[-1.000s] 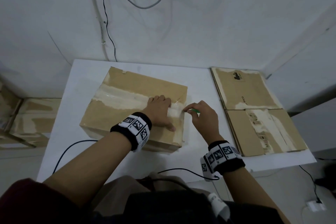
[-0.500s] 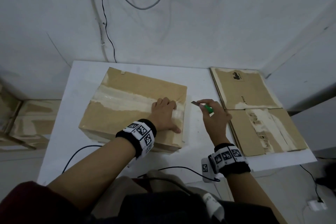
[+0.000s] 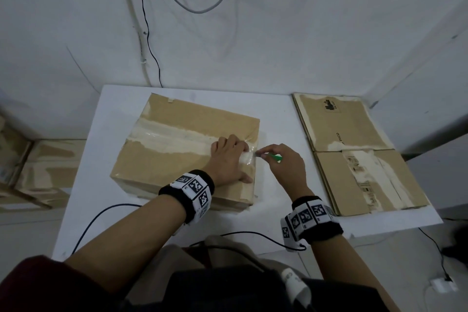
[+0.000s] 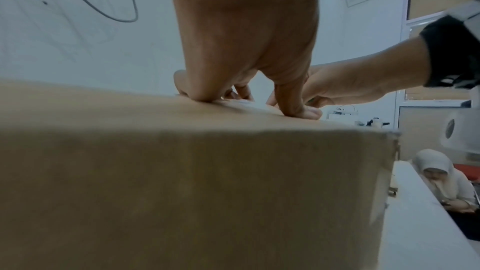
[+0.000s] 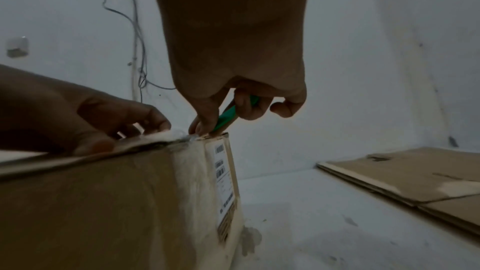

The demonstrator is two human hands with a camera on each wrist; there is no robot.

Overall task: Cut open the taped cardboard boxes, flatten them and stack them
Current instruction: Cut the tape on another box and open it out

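Honestly, the right hand [image 3: 283, 162] pinches a green cutter [image 5: 228, 115] at the taped seam on the box [image 3: 177, 159] sitting on the tabletop [image 3: 278, 119]. Left hand [image 3: 228, 157] lies flat just beside the blade; any slip probably nicks those fingers [image 5: 145, 118].

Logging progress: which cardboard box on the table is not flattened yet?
The taped box under the left hand; it stands full-height, while the box at the table's right lies flat.

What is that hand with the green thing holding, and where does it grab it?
The right hand pinches a small green-handled cutter by its handle. The left hand holds nothing; it presses on the taped brown cardboard box.
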